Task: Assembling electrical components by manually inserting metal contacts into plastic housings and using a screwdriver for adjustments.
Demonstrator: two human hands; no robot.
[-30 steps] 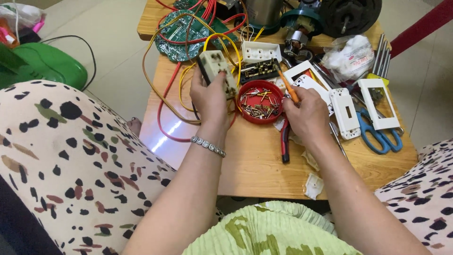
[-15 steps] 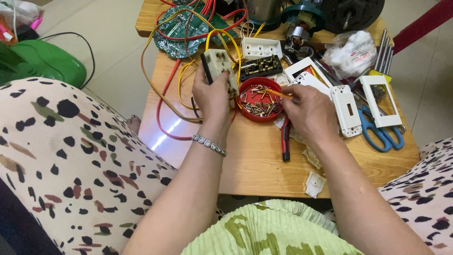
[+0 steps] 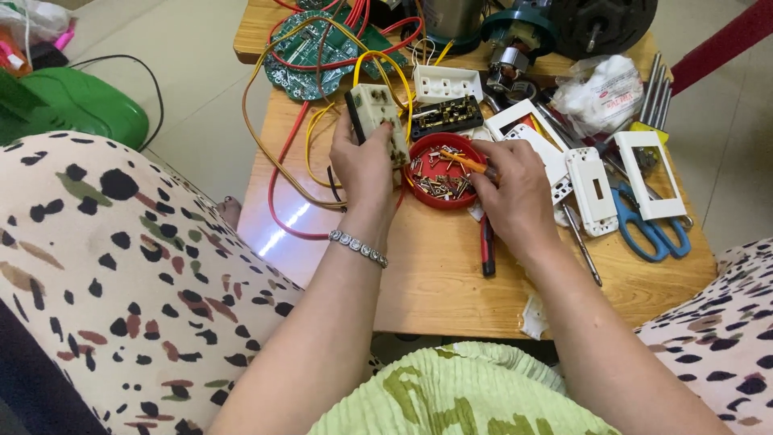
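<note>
My left hand [image 3: 366, 165] grips a worn cream socket block [image 3: 378, 113], held upright above the wooden table [image 3: 435, 274]; yellow wires run from it. My right hand [image 3: 515, 193] holds a small orange-handled screwdriver [image 3: 463, 161], its tip over a red round dish [image 3: 439, 173] filled with several small screws and metal contacts. The dish sits between both hands. A bracelet is on my left wrist.
White switch plates [image 3: 592, 189] and a white frame [image 3: 644, 173] lie right of the dish, with blue scissors [image 3: 648, 229]. A red-and-black tool [image 3: 487, 250] lies by my right wrist. Green circuit boards [image 3: 310, 52], red and yellow wires, a motor [image 3: 600, 24] crowd the back.
My right hand has moved left from the table's right part to the red dish, bringing the orange screwdriver over it. My left hand keeps the socket block nearly still.
</note>
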